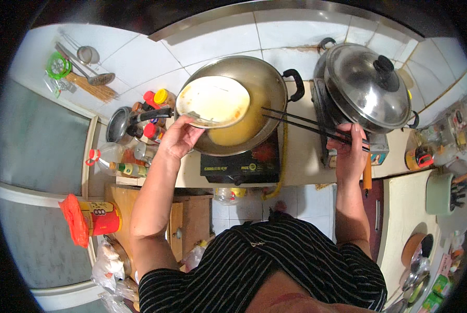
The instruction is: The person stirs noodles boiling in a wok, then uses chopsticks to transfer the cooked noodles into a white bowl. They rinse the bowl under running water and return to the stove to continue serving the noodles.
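My left hand point(183, 137) grips the near rim of a white dish point(216, 99), tilted and smeared with orange-brown residue. The dish is over a wok point(237, 150), hiding part of its inside. Cloudy yellowish liquid point(237, 135) lies in the wok, which stands on a black induction cooker point(239, 166). A long black handle point(151, 114) reaches left from the wok, and a black loop handle point(295, 85) is on its right. In my right hand point(349, 148) is a pair of dark chopsticks point(308, 127), their tips over the wok's right side.
A lidded metal pot point(362, 90) sits on a stove right of the wok. Seasoning jars point(153, 131), an oil bottle point(129, 169) and a small pan point(119, 125) crowd the left. A yellow hose point(282, 168) hangs over the counter edge. The right-hand counter holds a green utensil container point(439, 194).
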The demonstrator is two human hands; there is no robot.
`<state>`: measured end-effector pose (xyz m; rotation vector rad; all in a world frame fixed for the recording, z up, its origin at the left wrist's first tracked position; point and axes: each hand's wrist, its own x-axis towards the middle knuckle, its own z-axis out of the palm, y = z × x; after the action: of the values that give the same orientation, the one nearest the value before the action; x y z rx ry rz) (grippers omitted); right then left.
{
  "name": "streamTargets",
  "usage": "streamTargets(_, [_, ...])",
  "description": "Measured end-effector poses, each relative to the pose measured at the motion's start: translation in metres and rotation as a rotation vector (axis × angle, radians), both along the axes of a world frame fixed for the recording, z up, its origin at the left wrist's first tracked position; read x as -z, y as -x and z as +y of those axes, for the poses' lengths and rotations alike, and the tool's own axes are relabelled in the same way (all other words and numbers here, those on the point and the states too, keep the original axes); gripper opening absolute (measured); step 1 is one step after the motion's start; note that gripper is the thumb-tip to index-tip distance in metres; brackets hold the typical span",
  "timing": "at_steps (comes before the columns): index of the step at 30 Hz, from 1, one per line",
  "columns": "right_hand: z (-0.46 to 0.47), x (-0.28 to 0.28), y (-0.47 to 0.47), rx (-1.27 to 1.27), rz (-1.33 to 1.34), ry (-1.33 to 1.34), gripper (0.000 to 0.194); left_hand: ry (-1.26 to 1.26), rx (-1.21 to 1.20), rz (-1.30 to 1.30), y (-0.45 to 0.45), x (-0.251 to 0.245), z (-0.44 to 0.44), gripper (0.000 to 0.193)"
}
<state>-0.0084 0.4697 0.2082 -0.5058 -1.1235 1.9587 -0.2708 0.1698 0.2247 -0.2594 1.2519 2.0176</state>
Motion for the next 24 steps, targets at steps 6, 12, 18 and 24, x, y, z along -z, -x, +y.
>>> streamTargets(6, [-0.01, 0.001, -0.038, 0.078, 0.067, 0.089, 0.03, -0.31, -0.165, 0.069, -0.017, 0.004, -0.016, 0.041])
streamTargets(12, [-0.069, 0.01, -0.135, 0.244, 0.07, 0.115, 0.031, -0.358, 0.01, 0.137, -0.02, -0.007, -0.03, 0.051])
streamTargets(18, [-0.141, 0.024, -0.269, 0.562, 0.034, 0.191, 0.032, -0.301, 0.347, 0.291, -0.078, 0.031, 0.021, 0.058])
streamTargets(24, [-0.209, 0.031, -0.425, 0.975, 0.12, 0.204, 0.031, -0.482, 0.68, -0.03, -0.222, 0.023, 0.093, 0.056])
